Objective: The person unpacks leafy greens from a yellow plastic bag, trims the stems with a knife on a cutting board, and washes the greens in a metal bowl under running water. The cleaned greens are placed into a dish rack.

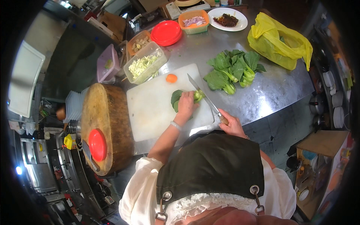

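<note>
On the white cutting board [152,112], my left hand [186,104] presses down on a head of bok choy [176,97], its leaves to the left and its pale base to the right. My right hand [232,123] grips the wooden handle of a kitchen knife [206,99]. The blade points away from me and lies over or against the base of the bok choy; whether it has cut in cannot be told. An orange piece of vegetable [171,78], perhaps carrot, sits near the board's far edge. Several more heads of bok choy [234,69] rest on the metal table to the right.
Left of the board stands a round wooden chopping block [121,126] with a red plate [97,144] and a cleaver [90,156]. Beyond are a tub of shredded vegetable [144,64], red plates [166,32], an onion basket [194,22], a white plate [227,19] and a yellow plastic bag [277,42].
</note>
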`<state>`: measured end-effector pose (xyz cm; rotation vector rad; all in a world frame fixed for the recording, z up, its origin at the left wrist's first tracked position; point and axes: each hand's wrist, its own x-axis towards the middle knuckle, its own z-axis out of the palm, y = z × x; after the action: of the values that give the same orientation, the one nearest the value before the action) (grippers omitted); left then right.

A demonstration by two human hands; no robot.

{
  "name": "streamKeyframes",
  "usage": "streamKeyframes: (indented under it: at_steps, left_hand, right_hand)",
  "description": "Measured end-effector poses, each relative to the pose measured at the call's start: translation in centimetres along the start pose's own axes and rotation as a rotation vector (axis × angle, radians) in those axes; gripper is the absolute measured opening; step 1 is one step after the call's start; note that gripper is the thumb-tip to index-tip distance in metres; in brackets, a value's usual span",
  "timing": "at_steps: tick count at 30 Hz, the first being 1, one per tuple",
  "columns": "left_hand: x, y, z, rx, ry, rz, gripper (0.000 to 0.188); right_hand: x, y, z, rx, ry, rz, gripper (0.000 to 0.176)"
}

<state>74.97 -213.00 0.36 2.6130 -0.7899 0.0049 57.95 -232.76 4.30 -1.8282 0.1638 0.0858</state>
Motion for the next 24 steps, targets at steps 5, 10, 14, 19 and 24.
streamKeyframes:
  at_steps: [5,10,14,19,24]
  left_hand:
    - [-0.4,-0.3,0.2,-0.043,0.074,0.034,0.056]
    - [-0.1,-0.5,0.4,-0.050,0.075,0.045,0.057]
    - [-0.1,-0.7,0.5,0.006,0.029,0.030,0.060]
    - [-0.1,-0.9,0.8,0.005,0.047,0.038,0.060]
    - [0.0,-1.0,0.7,-0.005,0.043,0.029,0.060]
  right_hand:
    - [-0.2,-0.9,0.0,0.050,0.014,-0.028,0.055]
    - [-0.9,-2.3,-0.8,0.010,-0.040,0.071,0.055]
    - [-1.0,-2.8,-0.9,0.012,-0.021,0.026,0.055]
    - [-1.1,-2.7,-0.7,-0.069,-0.062,0.089,0.056]
    - [-1.0,-2.3,-0.2,0.060,-0.030,0.152,0.057]
